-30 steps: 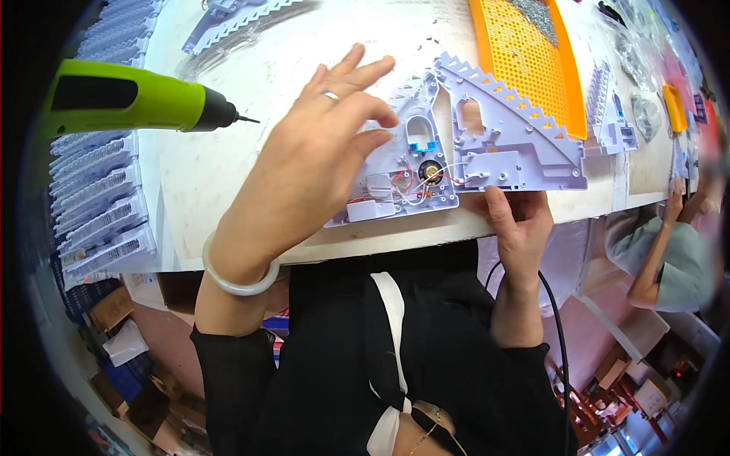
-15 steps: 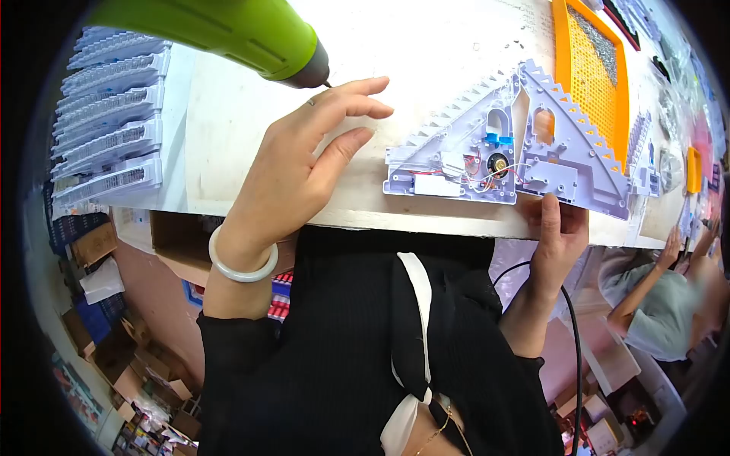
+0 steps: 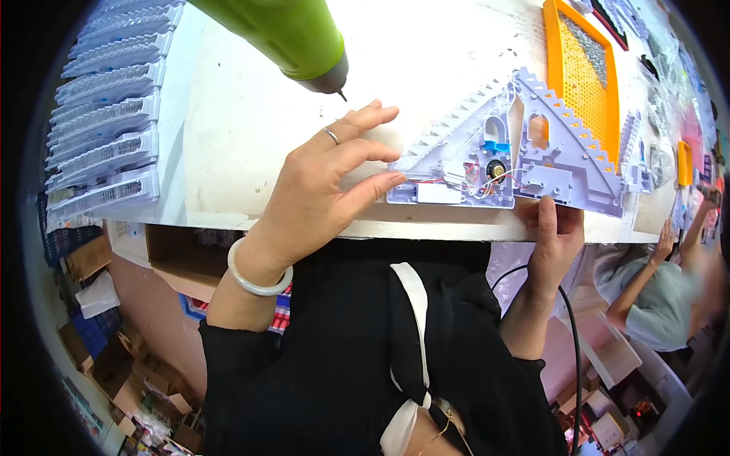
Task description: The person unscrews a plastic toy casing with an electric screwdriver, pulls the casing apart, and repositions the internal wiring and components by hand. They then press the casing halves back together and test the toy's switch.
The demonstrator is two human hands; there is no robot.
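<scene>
Orange tray [image 3: 589, 110] far right on bench [image 3: 243, 144], small grey parts [image 3: 584, 47] inside, wired lilac housing [image 3: 456, 144] at near edge, right hand [image 3: 557, 247] pinching it, left hand [image 3: 313, 186] spread by its left end

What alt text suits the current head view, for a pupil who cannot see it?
A person's right hand grips one of two toothed plastic pieces on a white table; the left hand is beside the other. A green power screwdriver shows beyond the left hand; an orange tray with small metal bits lies behind the pieces.
</scene>
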